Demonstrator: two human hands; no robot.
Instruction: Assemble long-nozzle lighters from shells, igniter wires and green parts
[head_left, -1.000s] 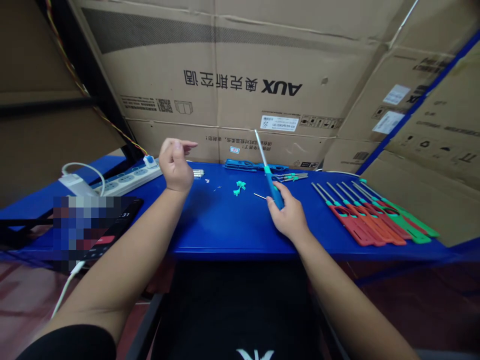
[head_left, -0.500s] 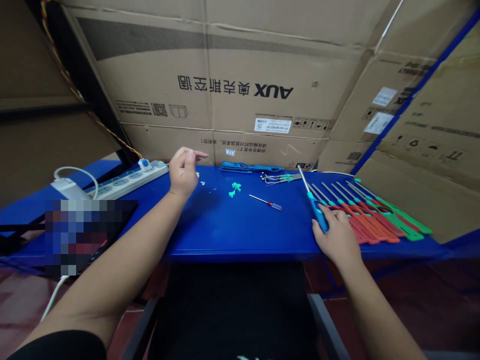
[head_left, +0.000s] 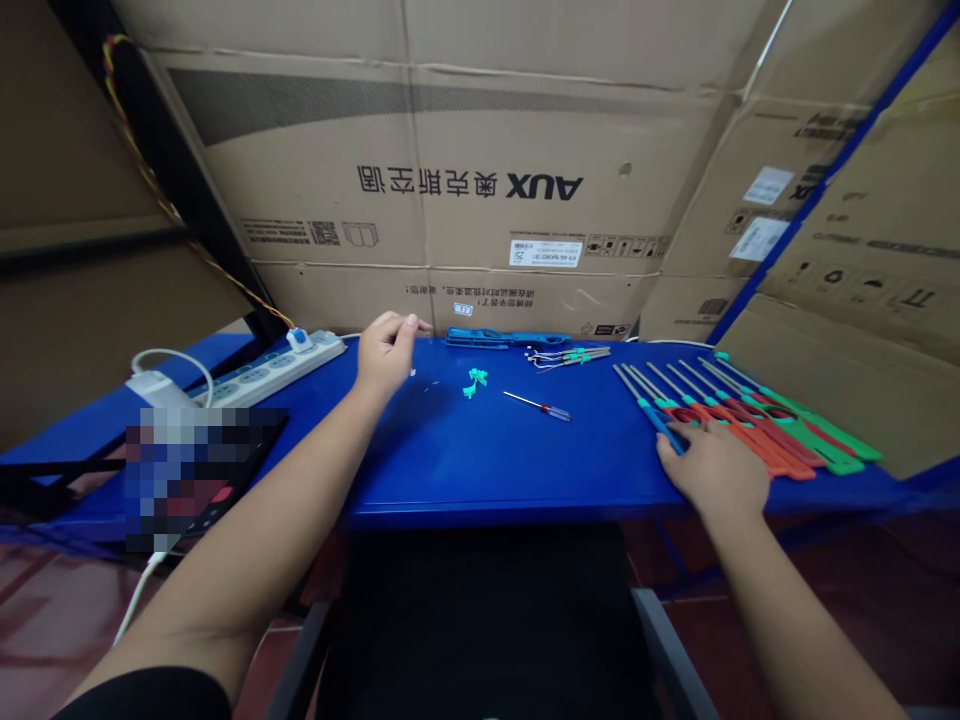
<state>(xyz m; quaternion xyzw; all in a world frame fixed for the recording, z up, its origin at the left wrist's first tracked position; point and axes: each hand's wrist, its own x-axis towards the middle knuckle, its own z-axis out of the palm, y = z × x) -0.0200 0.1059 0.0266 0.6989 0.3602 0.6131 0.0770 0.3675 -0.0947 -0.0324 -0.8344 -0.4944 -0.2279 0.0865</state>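
Two hands are over the table. The right hand (head_left: pixel 712 470) lies flat on a blue lighter (head_left: pixel 654 415), keeping it straight beside the red and green lighters (head_left: pixel 750 430). The left hand (head_left: pixel 388 352) curls, maybe empty, near tiny bits (head_left: pixel 412 372), a small screwdriver (head_left: pixel 536 405) and the blue table (head_left: pixel 480 480).

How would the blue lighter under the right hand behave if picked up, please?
The blue lighter probably feels light: its body looks plastic. Its slim metal nozzle looks stiff, and its long shape seems unlikely to roll far.
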